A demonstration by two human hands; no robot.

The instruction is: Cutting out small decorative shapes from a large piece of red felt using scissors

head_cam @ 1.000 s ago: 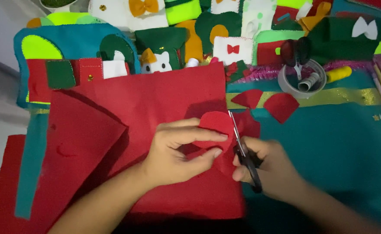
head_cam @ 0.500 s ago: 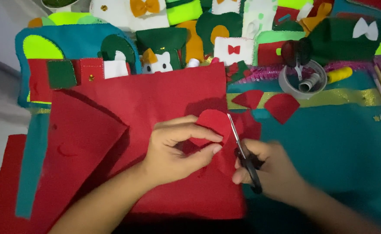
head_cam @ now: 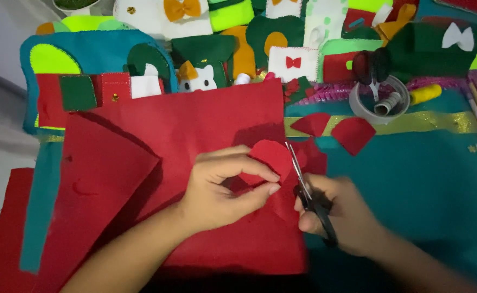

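Near the front edge of the teal cloth (head_cam: 423, 184), our left hand (head_cam: 217, 190) pinches a rounded red felt piece (head_cam: 271, 157) above the red felt sheet (head_cam: 195, 125), while our right hand (head_cam: 336, 214), fingers closed, grips black-handled scissors (head_cam: 309, 192) just beside it.

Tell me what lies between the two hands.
In the head view, the rounded red felt piece and the scissors' blades lie between the left hand and the right hand.
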